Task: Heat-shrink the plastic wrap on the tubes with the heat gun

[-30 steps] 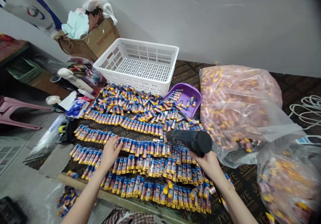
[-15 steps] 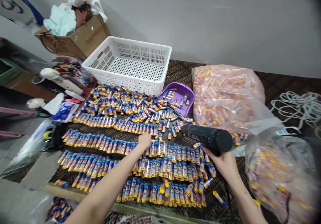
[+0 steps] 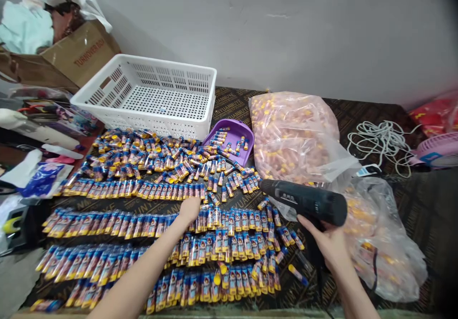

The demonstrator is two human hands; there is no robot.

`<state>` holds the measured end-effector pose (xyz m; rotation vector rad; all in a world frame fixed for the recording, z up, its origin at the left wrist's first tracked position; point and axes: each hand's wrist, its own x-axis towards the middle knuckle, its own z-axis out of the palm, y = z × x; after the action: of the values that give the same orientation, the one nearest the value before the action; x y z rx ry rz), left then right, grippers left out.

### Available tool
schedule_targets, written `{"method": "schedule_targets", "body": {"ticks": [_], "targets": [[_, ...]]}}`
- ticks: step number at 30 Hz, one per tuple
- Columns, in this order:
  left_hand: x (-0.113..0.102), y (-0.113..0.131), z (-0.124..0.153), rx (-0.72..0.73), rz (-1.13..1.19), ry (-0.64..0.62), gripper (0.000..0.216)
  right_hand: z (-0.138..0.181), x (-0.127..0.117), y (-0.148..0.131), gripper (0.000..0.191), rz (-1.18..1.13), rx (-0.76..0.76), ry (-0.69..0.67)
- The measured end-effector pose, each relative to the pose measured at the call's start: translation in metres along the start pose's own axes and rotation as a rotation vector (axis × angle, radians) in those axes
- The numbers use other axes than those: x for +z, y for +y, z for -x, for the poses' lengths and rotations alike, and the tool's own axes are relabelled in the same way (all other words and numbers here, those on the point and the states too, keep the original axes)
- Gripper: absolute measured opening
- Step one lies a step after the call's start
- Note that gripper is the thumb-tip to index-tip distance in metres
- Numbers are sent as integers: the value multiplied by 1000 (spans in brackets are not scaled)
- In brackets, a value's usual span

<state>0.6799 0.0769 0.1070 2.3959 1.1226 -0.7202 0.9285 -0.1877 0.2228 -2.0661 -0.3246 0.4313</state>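
Observation:
My right hand (image 3: 334, 242) is wrapped round the handle of a black heat gun (image 3: 304, 202), its barrel pointing left over the table. My left hand (image 3: 190, 208) is closed, knuckles up, by the right end of the upper row of small tubes (image 3: 143, 189). Whatever is in its fingers is hidden. The tubes have blue tops, yellow bottoms and clear wrap. Further rows of tubes (image 3: 107, 224) stretch below and beside my left forearm. Behind the upper row lies a loose heap of tubes (image 3: 157, 154), some reaching the purple scoop (image 3: 249, 148).
A white plastic basket (image 3: 200, 128) stands behind the heap. To the right are a large clear bag of yellow-capped tubes (image 3: 293, 128) and a smaller bag (image 3: 386, 257). Coiled white cord (image 3: 375, 140) and a pink fan (image 3: 440, 149) lie farther right. A cardboard box (image 3: 86, 52) sits back left.
The view has swung right, so the table's things sit farther left and a pink fan shows. The heat gun now tilts more, its rear end lower. My left hand remains closed near the upper row.

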Motion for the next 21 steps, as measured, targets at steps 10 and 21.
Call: {"method": "schedule_targets", "body": {"ticks": [10,21], "targets": [[16,157,-94,959,-229,355,45,26,-22,2,62,-150,273,239],[-11,79,-67,897,-309,394,20,20,-12,24,56,285,-39,13]]}}
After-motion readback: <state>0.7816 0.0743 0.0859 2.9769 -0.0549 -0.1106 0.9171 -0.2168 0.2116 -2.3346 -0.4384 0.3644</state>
